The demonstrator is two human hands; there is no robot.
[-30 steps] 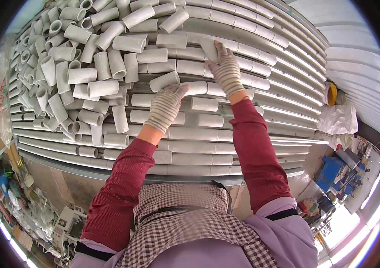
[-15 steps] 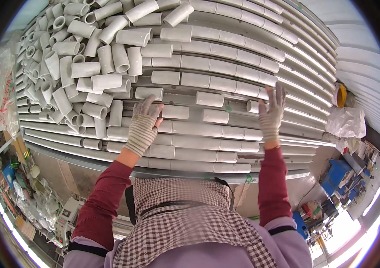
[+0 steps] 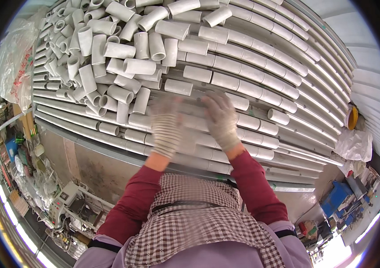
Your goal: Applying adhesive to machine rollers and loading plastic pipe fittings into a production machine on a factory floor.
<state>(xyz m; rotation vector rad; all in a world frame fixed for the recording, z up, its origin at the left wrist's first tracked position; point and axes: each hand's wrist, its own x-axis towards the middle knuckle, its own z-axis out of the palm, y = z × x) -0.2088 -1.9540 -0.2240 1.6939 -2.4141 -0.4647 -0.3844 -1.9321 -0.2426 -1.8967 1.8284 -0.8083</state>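
Observation:
Short, pale grey tubes lie end to end in long parallel grooves of a metal rack (image 3: pixel 288 187). My left hand (image 3: pixel 166 127), in a striped, light knit glove, is over the near rows, just below a single tube (image 3: pixel 178 87); motion smears its fingers. To its right, my right hand (image 3: pixel 222 119), gloved alike, reaches over the middle rows with fingers stretched out and apart. Its fingertips are left of another tube (image 3: pixel 237 101), and no tube shows in its grasp. A lone tube (image 3: pixel 278 116) sits farther right in a groove. Parts of the rows under both hands are hidden.
A loose heap of tubes (image 3: pixel 140 66) covers the rack's left and far left. Clear plastic sheeting (image 3: pixel 14 67) hangs at the left edge. A white bag (image 3: pixel 354 145) is beyond the right end. A control box (image 3: pixel 63 203) stands at lower left, blue bins (image 3: pixel 335 198) at lower right.
My right hand has swung left from the right end of a row to beside my left hand. The left hand has drawn back slightly from the single tube. The whole view has shifted and turned.

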